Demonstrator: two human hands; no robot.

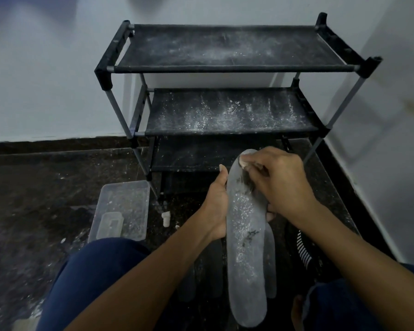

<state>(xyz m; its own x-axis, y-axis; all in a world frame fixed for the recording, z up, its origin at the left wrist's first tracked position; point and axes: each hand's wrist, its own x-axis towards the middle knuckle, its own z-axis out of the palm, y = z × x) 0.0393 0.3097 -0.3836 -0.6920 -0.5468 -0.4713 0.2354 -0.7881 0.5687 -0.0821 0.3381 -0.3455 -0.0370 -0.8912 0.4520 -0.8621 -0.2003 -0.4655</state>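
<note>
Head cam, the only view I've got. The thing in hand is a grey insole (245, 235), one long flat foam-looking piece with rounded ends. Its long axis runs straight away from me: heel end down by the lap, toe end pointing at the shoe rack (225, 68), top face turned up at the camera. It's speckled with white powder and a few dark smudges.

The left hand (216, 204) grips it at the left edge. The thumb lies along that edge and the fingers (270, 215) wrap round the back, tips poking out on the far side. The right hand (280, 180) is up at the toe end, fingers curled and pinching a small whitish lump (243, 163) against the insole.

Just behind the fingers of the left hand, partly hidden, hangs a second grey insole (271, 259) of the same shape, so two in all.

Beyond the right fingers stands the rack: three black fabric tiers on thin grey metal poles with black plastic corners, all dusted white. Left of the left fingers, on the dark speckled floor (46, 187), sits one clear plastic tub (139, 187) with one smaller tub (110, 224) inside. Between it and the hands lie a couple of white chunks (166, 218). Below the right fingers there's a black shoe (305, 252) with white stripes.
</note>
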